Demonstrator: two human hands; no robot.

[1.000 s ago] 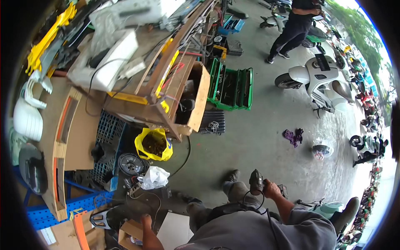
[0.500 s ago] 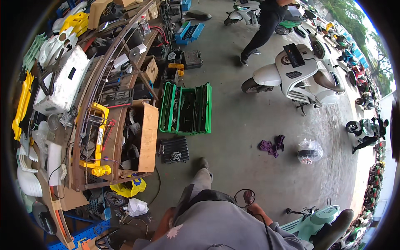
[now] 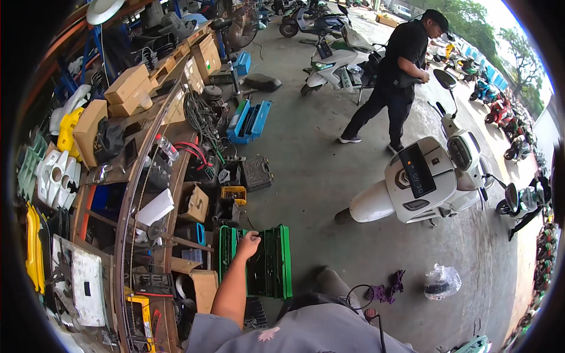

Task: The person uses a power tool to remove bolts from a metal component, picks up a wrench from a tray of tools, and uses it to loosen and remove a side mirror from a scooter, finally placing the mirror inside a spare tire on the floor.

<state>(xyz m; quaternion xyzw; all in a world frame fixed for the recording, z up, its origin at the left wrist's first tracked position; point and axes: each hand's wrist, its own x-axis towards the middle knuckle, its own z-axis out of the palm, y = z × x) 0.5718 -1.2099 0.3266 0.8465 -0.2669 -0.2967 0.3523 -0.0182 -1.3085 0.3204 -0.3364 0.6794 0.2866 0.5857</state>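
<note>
My left hand [image 3: 249,244] reaches out over the green metal toolbox [image 3: 286,259] on the floor ahead. Its fingers are closed, with a small dark thing at their tips that I cannot make out. The toolbox stands open, its trays folded out and dark tools lying inside. Low beside my body, only a bit of my right hand [image 3: 371,315] shows; its fingers are mostly hidden. A thin black cable [image 3: 348,294] loops close by it. The black ribbed tray [image 3: 255,313] lies just this side of the toolbox, partly covered by my arm.
A cluttered wooden bench [image 3: 126,229] runs along the left. Beyond the toolbox are a yellow bin [image 3: 234,195], a black case [image 3: 258,173] and a blue toolbox [image 3: 249,122]. A white scooter [image 3: 415,182], purple cloth [image 3: 385,288] and plastic-wrapped bundle [image 3: 441,281] are right; a person [image 3: 397,76] stands beyond.
My left arm has come up from beside my body and stretched over the green toolbox. My view has tilted up, so the toolbox sits lower. My right hand shows less.
</note>
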